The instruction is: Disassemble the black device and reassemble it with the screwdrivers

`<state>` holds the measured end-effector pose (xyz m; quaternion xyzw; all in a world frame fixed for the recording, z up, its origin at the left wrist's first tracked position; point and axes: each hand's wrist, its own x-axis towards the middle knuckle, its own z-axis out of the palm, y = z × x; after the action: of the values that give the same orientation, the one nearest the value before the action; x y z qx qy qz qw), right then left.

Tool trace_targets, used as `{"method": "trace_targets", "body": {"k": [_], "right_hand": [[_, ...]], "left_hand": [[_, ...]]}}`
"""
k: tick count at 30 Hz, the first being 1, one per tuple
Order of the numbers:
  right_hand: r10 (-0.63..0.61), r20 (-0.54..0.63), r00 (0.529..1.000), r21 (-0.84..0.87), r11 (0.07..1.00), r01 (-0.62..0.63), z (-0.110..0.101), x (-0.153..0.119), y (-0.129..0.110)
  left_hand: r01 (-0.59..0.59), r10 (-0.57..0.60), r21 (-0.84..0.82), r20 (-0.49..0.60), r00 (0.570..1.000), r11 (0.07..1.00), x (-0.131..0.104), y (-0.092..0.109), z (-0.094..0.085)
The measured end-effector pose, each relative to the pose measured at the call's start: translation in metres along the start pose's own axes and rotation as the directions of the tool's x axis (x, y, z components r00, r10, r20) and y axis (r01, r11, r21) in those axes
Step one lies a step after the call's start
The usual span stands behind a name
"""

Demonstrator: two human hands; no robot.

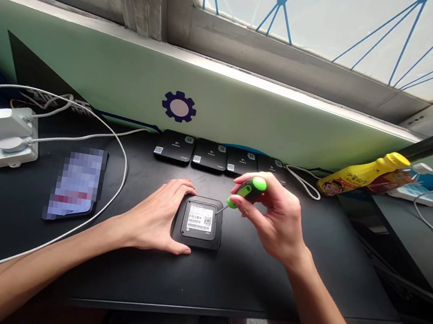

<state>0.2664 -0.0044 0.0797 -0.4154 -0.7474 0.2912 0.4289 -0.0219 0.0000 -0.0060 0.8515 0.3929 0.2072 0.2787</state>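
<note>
A square black device (196, 241) lies on the black table (131, 285), its labelled face up with a white sticker. My left hand (161, 216) grips it from the left side, fingers at the far edge and thumb at the near edge. In my right hand (274, 212) is a green and black screwdriver (251, 189), pinched between thumb and fingers. Its thin shaft slants down to the left, and the tip is at the right part of the device's raised panel.
Several flat black boxes (174, 147) line the back wall. A phone (77, 184) and a white power strip (12, 140) with looping cables are at left. At the back right, a yellow bottle (362, 174) leans beside more white cables.
</note>
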Motion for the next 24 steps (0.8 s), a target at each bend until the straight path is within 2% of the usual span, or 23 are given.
{"method": "trace_targets", "body": {"k": [3, 6, 10, 12, 16, 20, 24], "right_hand": [[-0.029, 0.034, 0.999, -0.019, 0.999, 0.03, -0.002, 0.004, -0.003], [-0.042, 0.054, 0.998, -0.027, 0.999, 0.044, -0.005, 0.008, -0.005], [-0.067, 0.083, 0.994, -0.032, 0.997, 0.07, -0.008, 0.012, 0.001], [-0.127, 0.082, 0.989, 0.043, 0.991, 0.124, -0.008, 0.012, 0.008], [-0.268, 0.022, 0.963, 0.186, 0.948, 0.259, -0.001, 0.009, 0.024], [-0.251, -0.053, 0.966, 0.19, 0.948, 0.257, 0.006, 0.004, 0.028], [-0.264, -0.123, 0.957, 0.145, 0.949, 0.28, 0.007, 0.0, 0.027]], "left_hand": [[0.0, 0.001, -0.024, 0.01, 1.0, 1.0, -0.001, 0.004, -0.003], [0.016, -0.019, -0.095, -0.033, 0.999, 0.995, 0.004, 0.017, -0.005], [-0.093, 0.082, -0.12, -0.094, 0.992, 0.988, 0.024, 0.037, -0.001], [-0.131, 0.115, -0.131, -0.12, 0.986, 0.983, 0.034, 0.043, 0.006], [-0.128, 0.089, -0.261, -0.159, 0.983, 0.957, 0.041, 0.039, 0.026], [-0.178, 0.137, -0.24, -0.18, 0.974, 0.954, 0.037, 0.027, 0.04], [-0.22, 0.18, -0.196, -0.205, 0.962, 0.956, 0.037, 0.024, 0.043]]}}
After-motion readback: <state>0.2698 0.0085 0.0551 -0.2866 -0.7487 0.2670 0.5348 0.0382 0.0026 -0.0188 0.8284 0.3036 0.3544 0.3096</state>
